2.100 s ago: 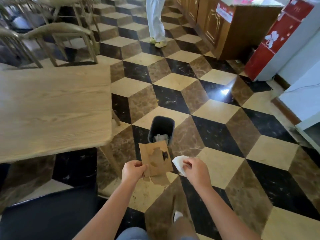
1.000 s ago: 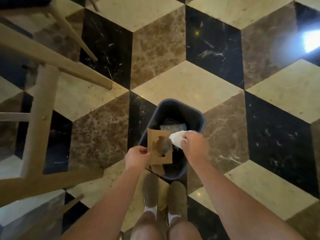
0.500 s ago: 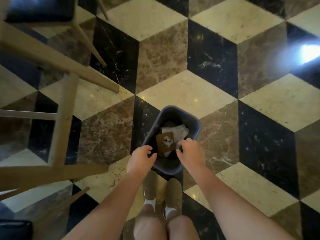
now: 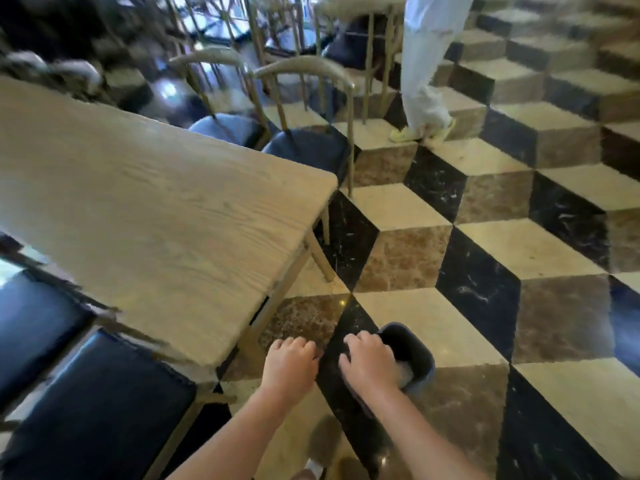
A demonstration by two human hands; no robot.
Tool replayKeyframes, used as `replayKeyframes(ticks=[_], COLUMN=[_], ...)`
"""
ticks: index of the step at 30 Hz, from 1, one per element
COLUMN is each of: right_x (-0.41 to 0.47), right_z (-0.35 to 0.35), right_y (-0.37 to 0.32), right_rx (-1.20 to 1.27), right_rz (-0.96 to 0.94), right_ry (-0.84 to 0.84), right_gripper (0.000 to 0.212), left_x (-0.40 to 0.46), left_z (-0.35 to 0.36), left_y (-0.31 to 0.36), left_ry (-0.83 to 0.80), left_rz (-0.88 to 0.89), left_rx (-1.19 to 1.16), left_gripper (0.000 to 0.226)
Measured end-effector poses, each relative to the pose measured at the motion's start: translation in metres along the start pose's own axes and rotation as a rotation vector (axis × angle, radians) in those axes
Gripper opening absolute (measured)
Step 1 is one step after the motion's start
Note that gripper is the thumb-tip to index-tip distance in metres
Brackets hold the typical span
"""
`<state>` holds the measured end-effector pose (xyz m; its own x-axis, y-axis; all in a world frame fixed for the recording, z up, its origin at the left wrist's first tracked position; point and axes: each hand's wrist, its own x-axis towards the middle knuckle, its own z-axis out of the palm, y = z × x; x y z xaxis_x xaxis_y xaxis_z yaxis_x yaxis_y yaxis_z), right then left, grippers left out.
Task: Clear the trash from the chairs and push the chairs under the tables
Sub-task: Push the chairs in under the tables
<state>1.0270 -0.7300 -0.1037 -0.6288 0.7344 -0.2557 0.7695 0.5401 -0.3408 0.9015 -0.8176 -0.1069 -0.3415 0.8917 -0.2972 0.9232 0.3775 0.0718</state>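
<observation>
left hand (image 4: pixel 289 365) fingers loosely curled, holding nothing, right hand (image 4: pixel 369 363) likewise, over small dark grey plastic bin (image 4: pixel 417 355) on floor, pale paper inside, black-cushioned wooden chair (image 4: pixel 97 407) pulled out beside light wood-grain table (image 4: pixel 145 216)

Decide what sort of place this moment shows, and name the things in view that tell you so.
Probably a restaurant or cafe dining room: a long wooden table, several matching chairs with dark padded seats, more such tables and chairs behind, and a patterned marble floor.
</observation>
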Motion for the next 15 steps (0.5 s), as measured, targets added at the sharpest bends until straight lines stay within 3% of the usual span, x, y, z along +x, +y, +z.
replayKeyframes(ticks=[8,15], right_x=[-0.018,-0.078], right_z=[-0.01,0.011], right_y=[-0.096,-0.198], right_rx=[-0.075,-0.147], right_rz=[-0.449,-0.799], right_ry=[0.101,0.03], right_gripper=[0.034,0.034], left_x=[-0.115,-0.226], left_z=[-0.026,-0.018], left_y=[-0.053,-0.102], left_ry=[0.257,0.443], left_rz=[-0.366,-0.634], left_rx=[-0.071,-0.132], left_gripper=[0.032,0.036])
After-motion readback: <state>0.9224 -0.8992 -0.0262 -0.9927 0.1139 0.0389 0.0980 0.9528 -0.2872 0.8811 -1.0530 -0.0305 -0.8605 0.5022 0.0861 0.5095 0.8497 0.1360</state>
